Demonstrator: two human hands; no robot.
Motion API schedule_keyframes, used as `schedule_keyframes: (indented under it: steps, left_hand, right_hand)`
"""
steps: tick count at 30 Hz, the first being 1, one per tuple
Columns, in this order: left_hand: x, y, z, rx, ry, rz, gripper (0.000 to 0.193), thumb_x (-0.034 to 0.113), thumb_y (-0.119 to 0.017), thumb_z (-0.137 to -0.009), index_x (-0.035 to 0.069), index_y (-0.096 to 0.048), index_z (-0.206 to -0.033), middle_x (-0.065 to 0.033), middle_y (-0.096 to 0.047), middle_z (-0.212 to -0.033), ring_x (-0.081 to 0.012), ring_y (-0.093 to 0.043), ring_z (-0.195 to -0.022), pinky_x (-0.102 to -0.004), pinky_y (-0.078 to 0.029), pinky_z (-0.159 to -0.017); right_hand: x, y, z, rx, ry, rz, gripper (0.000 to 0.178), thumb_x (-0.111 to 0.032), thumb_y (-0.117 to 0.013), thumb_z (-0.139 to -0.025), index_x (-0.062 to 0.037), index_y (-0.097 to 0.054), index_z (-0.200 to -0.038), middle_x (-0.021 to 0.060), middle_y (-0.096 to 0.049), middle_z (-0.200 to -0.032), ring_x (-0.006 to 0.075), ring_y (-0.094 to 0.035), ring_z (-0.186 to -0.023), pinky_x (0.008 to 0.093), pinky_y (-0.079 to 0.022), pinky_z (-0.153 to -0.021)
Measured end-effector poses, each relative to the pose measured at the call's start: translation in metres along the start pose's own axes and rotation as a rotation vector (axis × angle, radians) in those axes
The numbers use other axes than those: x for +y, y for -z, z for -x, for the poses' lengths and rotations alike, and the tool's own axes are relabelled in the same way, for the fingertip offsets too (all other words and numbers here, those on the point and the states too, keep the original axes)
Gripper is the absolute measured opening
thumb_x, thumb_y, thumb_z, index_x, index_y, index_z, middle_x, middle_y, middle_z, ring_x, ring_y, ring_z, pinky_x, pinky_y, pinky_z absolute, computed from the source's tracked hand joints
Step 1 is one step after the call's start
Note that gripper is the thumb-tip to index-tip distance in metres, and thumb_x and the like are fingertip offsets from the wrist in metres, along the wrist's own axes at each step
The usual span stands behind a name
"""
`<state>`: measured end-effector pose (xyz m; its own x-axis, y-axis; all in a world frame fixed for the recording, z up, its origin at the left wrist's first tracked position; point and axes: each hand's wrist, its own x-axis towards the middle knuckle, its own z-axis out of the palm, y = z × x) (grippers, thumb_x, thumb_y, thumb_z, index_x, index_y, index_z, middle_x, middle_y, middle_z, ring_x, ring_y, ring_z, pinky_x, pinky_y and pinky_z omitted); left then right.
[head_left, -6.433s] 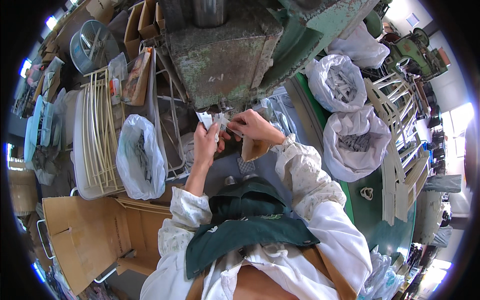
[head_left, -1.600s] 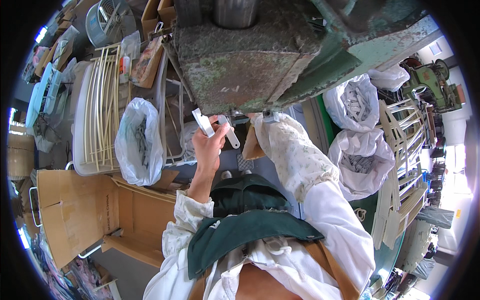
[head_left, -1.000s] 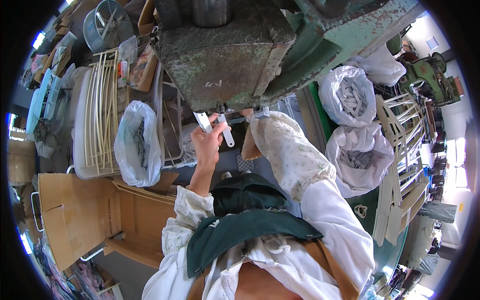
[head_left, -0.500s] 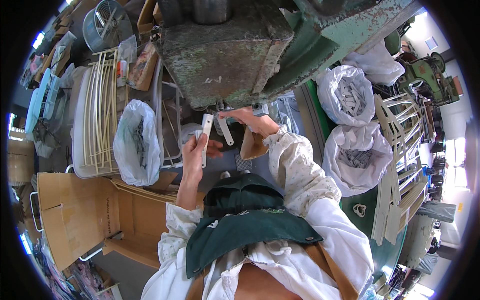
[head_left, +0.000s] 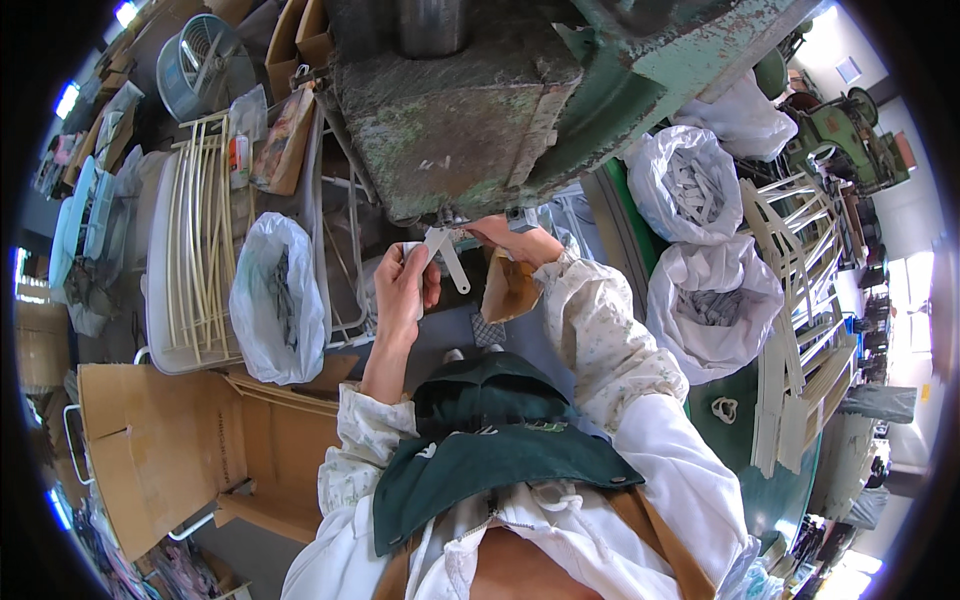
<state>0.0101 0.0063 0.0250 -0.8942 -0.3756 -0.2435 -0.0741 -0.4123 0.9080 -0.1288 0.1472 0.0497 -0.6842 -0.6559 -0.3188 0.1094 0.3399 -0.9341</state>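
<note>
My left hand (head_left: 402, 284) is closed around a white flat strip (head_left: 433, 242), its upper end pointing toward the underside of the green press (head_left: 455, 130). A second white strip (head_left: 456, 270), with a small hole at its lower end, slants down just beside it. My right hand (head_left: 518, 243) reaches in below the press from the right. Its fingers are bent together, and their tips are partly hidden by the machine, so what they hold does not show. Below that hand hangs a brown cardboard piece (head_left: 510, 288), like an open box.
White bags of grey strips stand on the left (head_left: 277, 300) and right (head_left: 712, 305), with another bag (head_left: 685, 185) behind. Long pale slats (head_left: 198, 240) lie in a tray. An open carton (head_left: 160, 440) sits lower left. The heavy press overhangs both hands.
My left hand has moved slightly right, and its strip has tilted from near upright toward the press. My right hand has shifted a little right, its fingertips now more hidden beneath the machine.
</note>
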Motion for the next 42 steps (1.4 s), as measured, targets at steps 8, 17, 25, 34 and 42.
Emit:
schedule_keyframes:
  steps: [8, 17, 25, 34, 42]
  left_hand:
    - [0.002, 0.016, 0.008, 0.003, 0.079, 0.006, 0.018, 0.019, -0.064, -0.088, 0.002, -0.06, -0.091, -0.0095, -0.064, -0.069, -0.0087, -0.049, -0.041, -0.0196, -0.03, -0.036]
    - [-0.005, 0.021, 0.005, 0.104, 0.075, -0.095, 0.011, 0.01, -0.067, -0.083, -0.001, -0.064, -0.084, -0.0075, -0.062, -0.061, -0.0069, -0.046, -0.038, -0.0188, -0.03, -0.036]
    - [-0.001, 0.017, 0.003, 0.112, 0.029, -0.122, 0.012, 0.009, -0.068, -0.083, -0.002, -0.064, -0.081, -0.0062, -0.06, -0.059, -0.0059, -0.044, -0.038, -0.0186, -0.029, -0.035]
    - [0.007, 0.022, 0.003, 0.042, -0.003, -0.152, 0.014, 0.01, -0.067, -0.084, -0.003, -0.065, -0.084, -0.0057, -0.06, -0.06, -0.0052, -0.044, -0.038, -0.0184, -0.028, -0.035]
    - [0.006, 0.046, 0.022, -0.035, 0.058, -0.025, 0.014, 0.011, -0.069, -0.083, -0.001, -0.067, -0.091, -0.0146, -0.069, -0.08, -0.0064, -0.046, -0.042, -0.0172, -0.03, -0.038]
  right_hand:
    - [-0.006, -0.009, -0.021, 0.038, -0.103, 0.416, 0.027, -0.026, -0.057, -0.089, -0.001, -0.062, -0.081, -0.0022, -0.051, -0.061, 0.0107, -0.04, -0.051, 0.0284, -0.036, -0.048]
    - [0.043, -0.035, 0.042, -0.068, -0.024, -0.104, 0.024, -0.024, -0.064, -0.089, -0.0001, -0.068, -0.086, 0.002, -0.063, -0.066, 0.0039, -0.045, -0.047, 0.0209, -0.032, -0.041]
    - [0.037, -0.032, 0.051, 0.058, -0.063, -0.25, 0.023, -0.024, -0.063, -0.089, -0.0014, -0.066, -0.087, 0.0009, -0.061, -0.064, 0.0031, -0.045, -0.047, 0.0192, -0.031, -0.041]
    - [0.047, -0.032, 0.047, 0.057, -0.01, -0.266, 0.022, -0.022, -0.064, -0.088, -0.0007, -0.068, -0.085, -0.0011, -0.06, -0.061, 0.0023, -0.041, -0.045, 0.0192, -0.029, -0.041]
    - [0.036, 0.059, 0.1, 0.623, 0.152, -0.319, 0.016, -0.018, -0.063, -0.086, -0.0026, -0.067, -0.087, 0.0003, -0.062, -0.068, 0.003, -0.044, -0.049, 0.0181, -0.028, -0.041]
